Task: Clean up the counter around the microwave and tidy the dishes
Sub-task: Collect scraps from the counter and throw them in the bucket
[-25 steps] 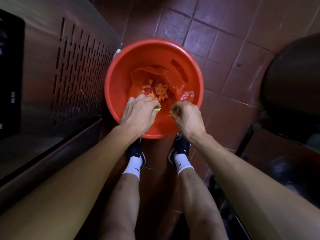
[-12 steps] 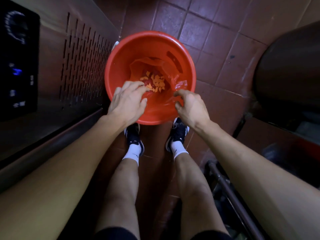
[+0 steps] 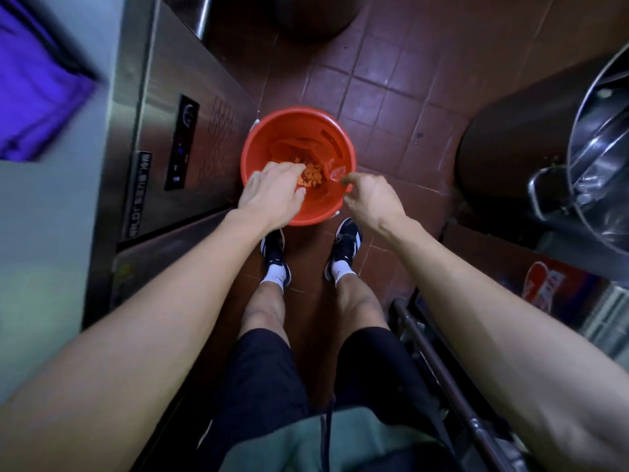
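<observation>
**Clearing Scraps into the Floor Bucket**

Red floor tiles (image 3: pixel 401 80) form the work zone, bounded on my left by a stainless steel appliance (image 3: pixel 190 107) with a dark control panel.

1. Position. The red bucket (image 3: pixel 269 137) stands on the tiles just ahead of my shoes, close to the appliance front. A red plastic bag (image 3: pixel 289 146) lines it loosely, and orange food scraps (image 3: pixel 311 172) lie at the bottom.

2. Left hand. My left hand (image 3: pixel 272 192) reaches over the near rim, fingers bent down toward the scraps. I cannot tell whether they hold anything, as the fingertips are hidden.

3. Right hand. My right hand (image 3: pixel 371 195) hangs over the right rim, thumb and forefinger pinching a clear edge of the bag.

4. Technique, as I judge it. I keep the pinched edge pulled outward so that the bag mouth stays wide. I keep both hands inside the rim line while shaking off residue, so nothing lands on the tiles.

5. Hazard. A large steel pot (image 3: pixel 599 158) sits at my far right; my elbow needs clearance from it.
</observation>
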A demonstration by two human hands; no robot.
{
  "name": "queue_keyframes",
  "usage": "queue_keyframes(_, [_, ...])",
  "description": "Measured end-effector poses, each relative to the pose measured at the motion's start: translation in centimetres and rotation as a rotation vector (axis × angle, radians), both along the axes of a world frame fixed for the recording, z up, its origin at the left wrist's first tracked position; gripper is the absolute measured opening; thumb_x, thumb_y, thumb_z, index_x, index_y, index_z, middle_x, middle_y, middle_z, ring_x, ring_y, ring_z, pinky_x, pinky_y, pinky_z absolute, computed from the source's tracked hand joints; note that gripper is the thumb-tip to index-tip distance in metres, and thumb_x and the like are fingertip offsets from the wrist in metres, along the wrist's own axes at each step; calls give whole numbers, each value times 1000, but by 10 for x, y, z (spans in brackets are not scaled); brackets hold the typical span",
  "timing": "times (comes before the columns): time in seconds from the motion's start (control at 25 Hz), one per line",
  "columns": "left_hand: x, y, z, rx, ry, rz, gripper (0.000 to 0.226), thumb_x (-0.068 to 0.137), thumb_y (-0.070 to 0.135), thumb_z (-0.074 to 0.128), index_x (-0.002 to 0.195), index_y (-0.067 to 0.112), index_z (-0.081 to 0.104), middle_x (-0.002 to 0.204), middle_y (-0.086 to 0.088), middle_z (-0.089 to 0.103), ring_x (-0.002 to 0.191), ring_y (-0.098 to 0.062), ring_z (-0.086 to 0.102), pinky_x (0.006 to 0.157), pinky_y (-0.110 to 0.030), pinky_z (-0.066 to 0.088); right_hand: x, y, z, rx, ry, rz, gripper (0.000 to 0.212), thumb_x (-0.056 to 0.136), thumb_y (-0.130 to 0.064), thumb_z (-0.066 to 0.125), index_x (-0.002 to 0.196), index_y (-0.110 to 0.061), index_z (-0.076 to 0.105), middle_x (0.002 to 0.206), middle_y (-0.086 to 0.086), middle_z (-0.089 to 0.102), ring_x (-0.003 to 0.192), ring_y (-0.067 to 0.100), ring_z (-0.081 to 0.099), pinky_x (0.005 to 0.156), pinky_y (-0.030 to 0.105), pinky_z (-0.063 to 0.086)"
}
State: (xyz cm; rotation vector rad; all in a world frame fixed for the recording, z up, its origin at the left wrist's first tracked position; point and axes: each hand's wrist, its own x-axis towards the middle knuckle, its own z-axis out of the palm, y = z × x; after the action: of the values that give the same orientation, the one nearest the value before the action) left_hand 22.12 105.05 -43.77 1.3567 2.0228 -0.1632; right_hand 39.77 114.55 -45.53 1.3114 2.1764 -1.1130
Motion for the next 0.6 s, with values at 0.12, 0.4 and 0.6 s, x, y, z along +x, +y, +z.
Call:
queue_keyframes(0.12, [15,-2,44,-6,1,-2,51,97,35,51,145,22,44,148,-2,49,134,-28,43,109,-46,38,1,1,41,-2,34,16,38,90,-19,52,125,-22,65,125,8,67,113,31,62,95,44,52])
queue_keyframes(0.4, [27,-43,142,21,90,159,52,98,37,51,147,24,42,147,0,49,135,-26,43,109,-45,37,-1,-7,136,49,141,204,30,92,-20,58,121,-20,66,120,10,70,105,31,67,87,42,56])
queue_keyframes(0.6, [11,-95,190,82,144,369,51,99,41,49,147,26,41,148,2,48,135,-24,44,109,-44,38,-35,-25,187,92,240,385,32,94,-20,61,125,-18,65,121,7,69,101,25,69,85,36,56])
